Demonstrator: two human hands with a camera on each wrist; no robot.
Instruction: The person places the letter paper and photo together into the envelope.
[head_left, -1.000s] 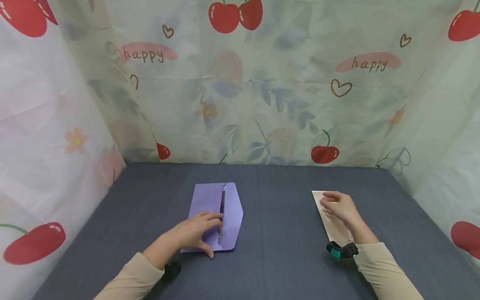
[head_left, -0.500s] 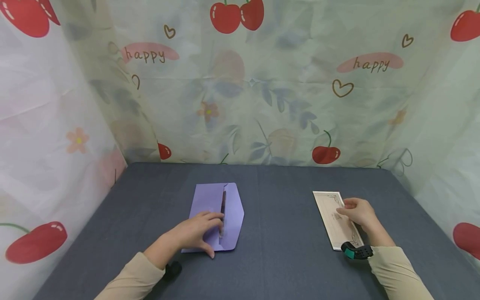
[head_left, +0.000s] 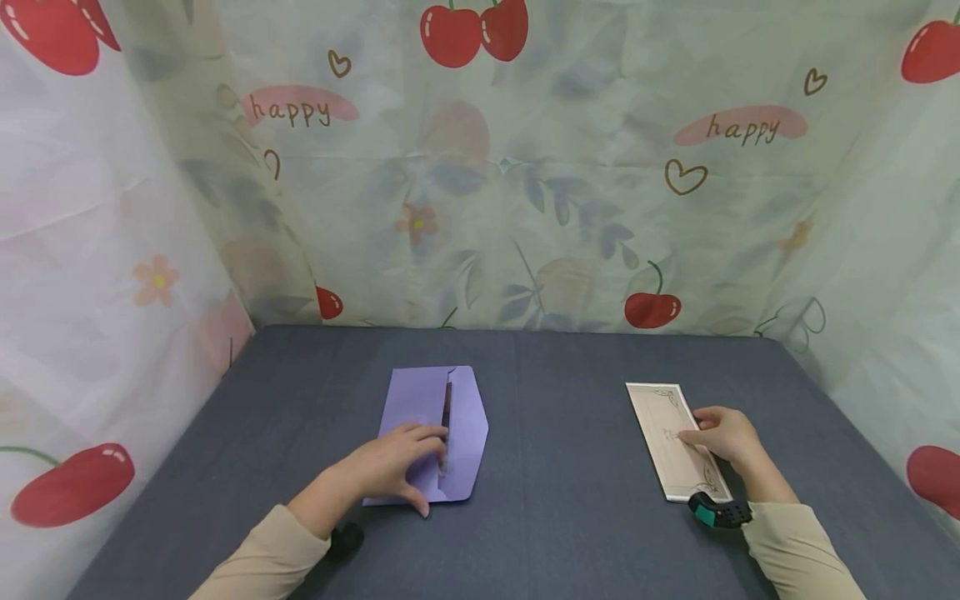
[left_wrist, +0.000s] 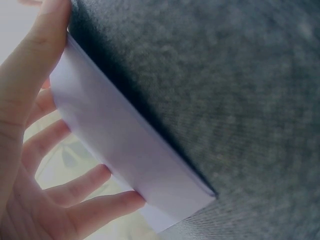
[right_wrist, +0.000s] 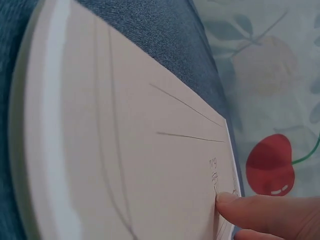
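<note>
A purple envelope (head_left: 408, 396) lies on the left half of the table, its pointed flap to the right and a dark slit beside the flap. My left hand (head_left: 397, 461) rests over it, fingers spread and lightly bent, fingertips at the slit and thumb at the near edge. In the left wrist view the fingertips meet the envelope (left_wrist: 115, 130) along its side. To the right lies a cream card (head_left: 670, 454) with corner ornaments and small print in the middle. My right hand (head_left: 726, 435) pinches its right edge, thumb (right_wrist: 250, 205) on top; the other fingers are mostly hidden.
The table is covered in dark grey cloth (head_left: 555, 467). Behind and at both sides hang curtains (head_left: 510, 200) printed with cherries and flowers. A black wrist device (head_left: 720, 511) hangs below the right wrist, beside the card's near corner.
My right hand has moved from over the card to its right edge, uncovering the ornamented face. It then slid slightly nearer along that edge. My left hand and the envelope have stayed in place.
</note>
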